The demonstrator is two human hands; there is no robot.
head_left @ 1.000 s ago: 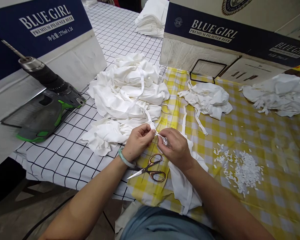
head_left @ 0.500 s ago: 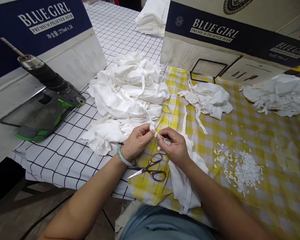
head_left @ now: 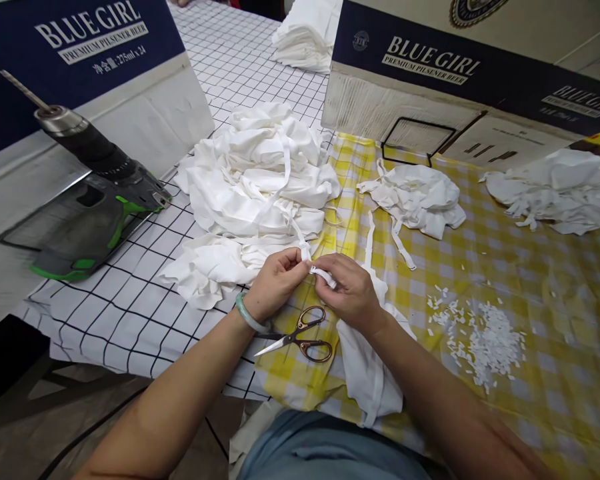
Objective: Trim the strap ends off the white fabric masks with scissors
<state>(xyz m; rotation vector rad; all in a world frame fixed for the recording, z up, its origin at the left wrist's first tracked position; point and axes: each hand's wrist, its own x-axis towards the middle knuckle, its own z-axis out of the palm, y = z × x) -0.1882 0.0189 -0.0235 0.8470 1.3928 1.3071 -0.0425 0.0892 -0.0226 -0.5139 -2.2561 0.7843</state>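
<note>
My left hand (head_left: 277,279) and my right hand (head_left: 349,288) meet over the table's near edge, both pinched on a narrow white fabric strap (head_left: 321,273) between their fingertips. The strap runs back to a big heap of white cloth pieces (head_left: 257,180). A white cloth piece (head_left: 367,363) lies under my right wrist and hangs over the edge. Copper-handled scissors (head_left: 300,338) lie shut on the yellow checked cloth just below my hands. A green bangle sits on my left wrist.
A green and black cordless drill (head_left: 87,193) lies at left on the black-grid tablecloth (head_left: 130,307). Smaller white cloth heaps (head_left: 415,197) (head_left: 560,187) and white snippets (head_left: 487,340) lie on the yellow cloth (head_left: 555,287). Cardboard beer boxes (head_left: 460,73) stand behind.
My fingers have shifted slightly on the strap, the right fingertips folding it closer to the left hand. Nothing else has moved.
</note>
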